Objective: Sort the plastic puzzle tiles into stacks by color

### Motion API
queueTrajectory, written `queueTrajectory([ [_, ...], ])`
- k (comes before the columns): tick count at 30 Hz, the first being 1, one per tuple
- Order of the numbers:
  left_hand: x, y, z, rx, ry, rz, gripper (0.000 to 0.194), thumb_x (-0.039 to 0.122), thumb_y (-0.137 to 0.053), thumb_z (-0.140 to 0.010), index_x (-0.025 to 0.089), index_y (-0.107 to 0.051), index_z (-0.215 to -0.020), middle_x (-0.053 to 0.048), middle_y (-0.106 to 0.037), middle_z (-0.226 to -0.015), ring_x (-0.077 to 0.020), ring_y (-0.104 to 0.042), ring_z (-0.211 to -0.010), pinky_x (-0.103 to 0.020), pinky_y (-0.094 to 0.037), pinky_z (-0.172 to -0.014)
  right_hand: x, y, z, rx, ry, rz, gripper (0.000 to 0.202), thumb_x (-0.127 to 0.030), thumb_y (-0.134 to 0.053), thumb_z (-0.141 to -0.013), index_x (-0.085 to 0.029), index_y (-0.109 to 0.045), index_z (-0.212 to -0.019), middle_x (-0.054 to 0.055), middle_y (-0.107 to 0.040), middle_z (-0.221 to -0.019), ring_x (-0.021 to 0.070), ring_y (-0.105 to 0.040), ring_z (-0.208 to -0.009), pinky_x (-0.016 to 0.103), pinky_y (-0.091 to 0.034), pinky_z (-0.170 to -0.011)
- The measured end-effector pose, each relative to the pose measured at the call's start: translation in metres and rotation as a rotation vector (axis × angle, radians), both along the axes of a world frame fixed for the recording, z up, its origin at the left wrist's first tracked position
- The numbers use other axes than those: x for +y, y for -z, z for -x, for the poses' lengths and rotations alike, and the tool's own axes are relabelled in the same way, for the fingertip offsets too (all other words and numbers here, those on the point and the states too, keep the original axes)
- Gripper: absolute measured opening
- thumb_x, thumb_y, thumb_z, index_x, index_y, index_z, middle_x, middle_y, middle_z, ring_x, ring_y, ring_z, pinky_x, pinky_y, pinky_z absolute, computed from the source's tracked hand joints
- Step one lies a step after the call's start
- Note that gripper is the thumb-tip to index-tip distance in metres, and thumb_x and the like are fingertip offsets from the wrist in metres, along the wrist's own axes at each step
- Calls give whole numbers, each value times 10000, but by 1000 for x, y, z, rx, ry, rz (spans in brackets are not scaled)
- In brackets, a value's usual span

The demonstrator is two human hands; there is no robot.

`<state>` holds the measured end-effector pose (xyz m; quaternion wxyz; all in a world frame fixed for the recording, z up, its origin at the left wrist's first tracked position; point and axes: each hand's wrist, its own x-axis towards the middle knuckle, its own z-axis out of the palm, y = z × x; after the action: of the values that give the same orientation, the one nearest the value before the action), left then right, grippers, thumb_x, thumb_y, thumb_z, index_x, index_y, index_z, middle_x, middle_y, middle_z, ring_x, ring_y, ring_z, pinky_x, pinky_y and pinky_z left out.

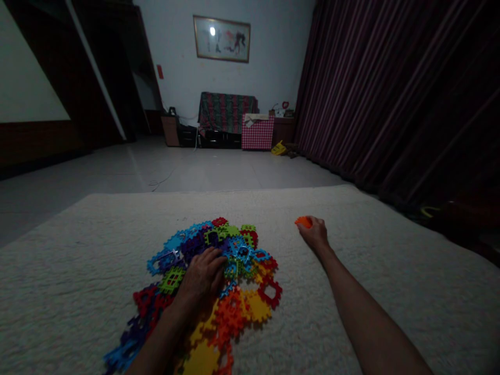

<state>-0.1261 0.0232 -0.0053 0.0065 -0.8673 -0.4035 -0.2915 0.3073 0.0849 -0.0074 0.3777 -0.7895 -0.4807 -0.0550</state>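
A heap of interlocking plastic pieces with toothed edges lies on the pale mat, in red, orange, yellow, green, blue and purple. My left hand rests on the middle of this heap; its fingertips reach in among purple and blue pieces, and whether they grip one is hidden. To the right, apart from the heap, my right hand pinches an orange toothed piece at the mat's surface. A red piece with an open centre sits at the heap's right edge.
The cream textured mat spreads under everything, with grey tiled floor beyond its far edge. Dark purple curtains hang along the right. A low cabinet, a checked pink cloth and a yellow bag are at the far wall.
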Motion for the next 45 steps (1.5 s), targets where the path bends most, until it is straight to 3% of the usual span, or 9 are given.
queueTrajectory([
  [5,0,3,1,9,-1,5,319,259,-487,-964,270,-719,-1182,-91,-684,-1307,-288,-566,-1290,-491,-498,-1021,5,10,0,-84,-42,34,352,-366,-623,-816,-145,-714,-1074,155,-671,-1088,262,-608,-1047,354,-475,-956],
  [18,-3,-5,-1,1,-19,31,311,265,-505,-953,246,-721,-1176,-110,-692,-1296,-313,-577,-1283,-531,-494,-1020,3,2,5,-152,3,167,415,-346,-622,-765,-137,-719,-1112,162,-662,-1067,257,-629,-968,341,-486,-880],
  [27,-7,-15,-4,45,-16,75,306,215,-502,-953,237,-708,-1178,-99,-676,-1324,-309,-556,-1303,-527,-484,-1021,-10,-9,7,-73,142,192,412,-412,-607,-810,-162,-698,-1125,199,-609,-1153,318,-602,-1016,456,-487,-871],
  [29,-8,-16,-5,39,-19,80,305,209,-505,-953,236,-707,-1179,-98,-675,-1324,-308,-554,-1303,-528,-480,-1023,-11,-13,11,-90,158,112,424,-409,-627,-785,-161,-686,-1124,210,-585,-1220,351,-577,-1085,512,-470,-918],
  [31,-8,-16,-5,33,-18,84,305,199,-513,-946,238,-707,-1178,-95,-676,-1318,-302,-555,-1301,-520,-479,-1022,-10,-17,22,-137,63,-73,407,-366,-611,-783,-164,-667,-1133,202,-574,-1268,353,-550,-1155,540,-448,-979],
  [34,-8,-17,-5,28,-5,88,284,199,-520,-943,235,-721,-1141,-89,-689,-1289,-295,-561,-1287,-504,-478,-1018,-5,-20,56,-140,-336,-276,280,-271,-528,-814,-182,-674,-1036,147,-658,-1107,281,-608,-1068,476,-485,-980],
  [38,-10,-22,-4,5,14,87,239,213,-517,-947,223,-753,-984,-86,-709,-1208,-276,-594,-1213,-479,-484,-1004,-8,-20,122,0,-750,-192,214,-301,-531,-861,-205,-683,-977,92,-692,-1004,223,-654,-916,380,-553,-835],
  [41,-12,-26,-5,-10,23,84,249,215,-499,-955,213,-749,-942,-89,-717,-1132,-252,-624,-1115,-456,-503,-979,-17,-21,159,63,-870,-90,231,-331,-590,-872,-211,-676,-1049,82,-681,-1045,208,-642,-937,365,-552,-843],
  [45,-10,-21,-6,-71,6,56,268,217,-485,-948,208,-709,-1096,-97,-713,-1139,-246,-637,-1086,-446,-519,-980,-31,-28,178,95,-957,-45,215,-305,-602,-874,-214,-678,-1054,77,-680,-1037,209,-634,-970,378,-535,-895],
])
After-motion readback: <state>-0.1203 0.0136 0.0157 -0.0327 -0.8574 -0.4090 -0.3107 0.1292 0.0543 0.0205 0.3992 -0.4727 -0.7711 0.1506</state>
